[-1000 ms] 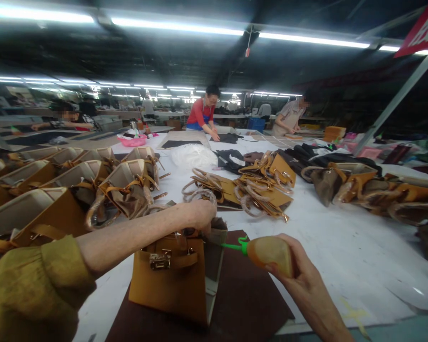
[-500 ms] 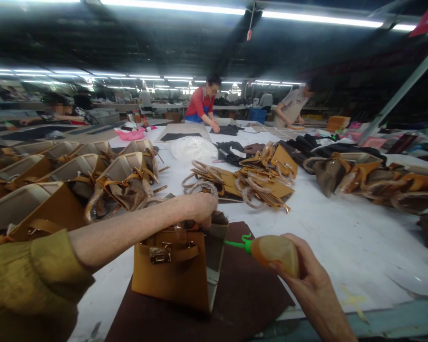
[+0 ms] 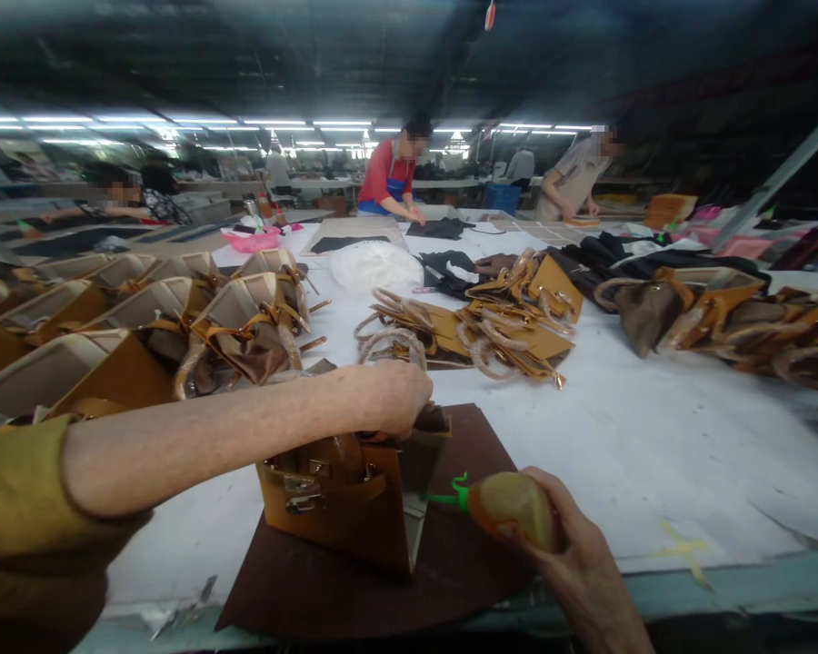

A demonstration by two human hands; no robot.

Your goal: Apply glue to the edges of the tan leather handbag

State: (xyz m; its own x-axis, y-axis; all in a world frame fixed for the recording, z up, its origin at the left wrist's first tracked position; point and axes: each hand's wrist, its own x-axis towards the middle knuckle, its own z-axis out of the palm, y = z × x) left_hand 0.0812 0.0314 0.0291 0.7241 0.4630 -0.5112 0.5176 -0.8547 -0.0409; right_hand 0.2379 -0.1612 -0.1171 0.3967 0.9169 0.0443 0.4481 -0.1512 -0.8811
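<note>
Watching this one over the head feed. My right grip [image 3: 576, 545] is wrapped around a squeeze bottle [image 3: 514, 509], its green nozzle [image 3: 459, 496] aimed left. My left grip [image 3: 402, 395] is curled over the top of a tan handbag [image 3: 334, 509], but the fingertips are hidden, so I can't tell if it's pinching the bag or just resting there. The bag sits upright on a dark brown sheet [image 3: 473, 563] at the near edge of the white worktop [image 3: 654, 454], open side facing the bottle.

My read: we're on the gluing step, working the bag's side edge, assuming that's glue in there. The nozzle tip is right at that edge; whether it actually touches, I can't see. Next move calls for keeping the bag steady up top, then a gentle squeeze while tracing the edge, no drips on the outside.

What's around: rows of open bags [image 3: 156, 377] on the left, close to my left forearm [image 3: 245, 427], so not much elbow room there. A heap of flatter bags [image 3: 443, 329] lies just beyond the work, more bags [image 3: 723, 300] off right. The forearm also crosses in front of the bag's top, which is the main thing blocking my view. Co-worker in red [image 3: 382, 177] is well apart, across the worktop.
</note>
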